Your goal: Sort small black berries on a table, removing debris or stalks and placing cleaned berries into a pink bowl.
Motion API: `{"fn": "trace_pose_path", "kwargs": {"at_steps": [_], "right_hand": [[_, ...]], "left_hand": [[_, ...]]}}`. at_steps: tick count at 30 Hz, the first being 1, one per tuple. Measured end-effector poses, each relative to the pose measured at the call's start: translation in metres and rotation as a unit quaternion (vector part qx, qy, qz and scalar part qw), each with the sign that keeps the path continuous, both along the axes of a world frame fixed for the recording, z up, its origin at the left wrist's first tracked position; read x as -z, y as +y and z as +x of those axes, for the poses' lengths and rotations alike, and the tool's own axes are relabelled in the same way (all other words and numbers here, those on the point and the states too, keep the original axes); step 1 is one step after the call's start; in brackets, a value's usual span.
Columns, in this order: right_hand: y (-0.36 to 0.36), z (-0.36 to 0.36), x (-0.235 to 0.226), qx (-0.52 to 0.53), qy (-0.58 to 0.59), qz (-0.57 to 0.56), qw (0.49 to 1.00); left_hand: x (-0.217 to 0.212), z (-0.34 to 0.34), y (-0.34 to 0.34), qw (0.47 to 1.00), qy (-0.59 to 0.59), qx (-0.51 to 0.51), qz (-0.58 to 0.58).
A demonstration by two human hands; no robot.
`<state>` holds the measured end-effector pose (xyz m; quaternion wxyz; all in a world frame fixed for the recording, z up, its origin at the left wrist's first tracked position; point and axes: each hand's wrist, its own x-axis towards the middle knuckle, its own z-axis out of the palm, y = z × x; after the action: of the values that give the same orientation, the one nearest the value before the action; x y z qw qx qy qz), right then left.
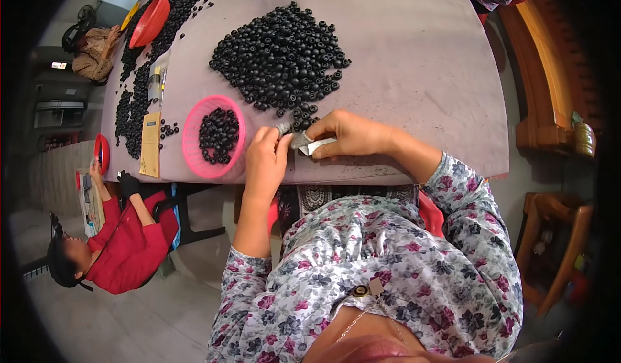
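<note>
The right hand (352, 133) pinched a white strip (317, 148) roughly parallel to the surface's (414, 72) near edge.
Just left, whether the left hand's (266, 157) grip held anything couldn't be told; the black bead pile (278, 59) began just beyond both hands' fingertips.

The black beads (278, 56) look smooth and glossy, the pink basket (191, 137) plastic, the tablecloth (414, 65) matt cloth.

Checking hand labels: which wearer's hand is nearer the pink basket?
Left. The left hand is just right of the pink basket; the right hand is farther right, past the left.
</note>
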<state>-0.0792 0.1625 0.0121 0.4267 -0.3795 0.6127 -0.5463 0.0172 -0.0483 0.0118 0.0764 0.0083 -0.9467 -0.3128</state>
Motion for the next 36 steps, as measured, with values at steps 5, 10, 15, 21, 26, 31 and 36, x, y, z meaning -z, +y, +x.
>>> {"fn": "trace_pose_path", "kwargs": {"at_steps": [5, 10, 15, 21, 26, 31, 36], "right_hand": [[-0.003, 0.005, 0.007, 0.112, 0.053, -0.018, 0.992], [-0.004, 0.002, 0.002, 0.176, -0.046, -0.042, 0.982], [-0.002, -0.003, 0.002, 0.172, -0.058, -0.039, 0.983], [-0.002, -0.001, -0.002, 0.181, -0.039, -0.046, 0.982], [-0.001, 0.002, -0.012, 0.149, -0.081, -0.044, 0.985], [0.000, 0.001, -0.007, 0.138, -0.043, -0.057, 0.988], [-0.005, 0.005, 0.009, 0.152, 0.008, -0.105, 0.983]], "left_hand": [[-0.008, 0.002, 0.000, 0.994, -0.046, -0.005, 0.100], [-0.001, 0.005, 0.005, 0.996, -0.020, -0.014, 0.088], [-0.006, 0.002, 0.009, 1.000, -0.021, 0.008, 0.008], [0.007, 0.000, 0.007, 0.980, -0.052, -0.034, 0.192], [0.005, 0.000, 0.010, 0.701, -0.128, -0.060, 0.699], [0.007, -0.004, 0.011, 0.640, -0.136, -0.079, 0.752], [0.010, -0.003, 0.016, 0.653, -0.139, -0.093, 0.739]]}}
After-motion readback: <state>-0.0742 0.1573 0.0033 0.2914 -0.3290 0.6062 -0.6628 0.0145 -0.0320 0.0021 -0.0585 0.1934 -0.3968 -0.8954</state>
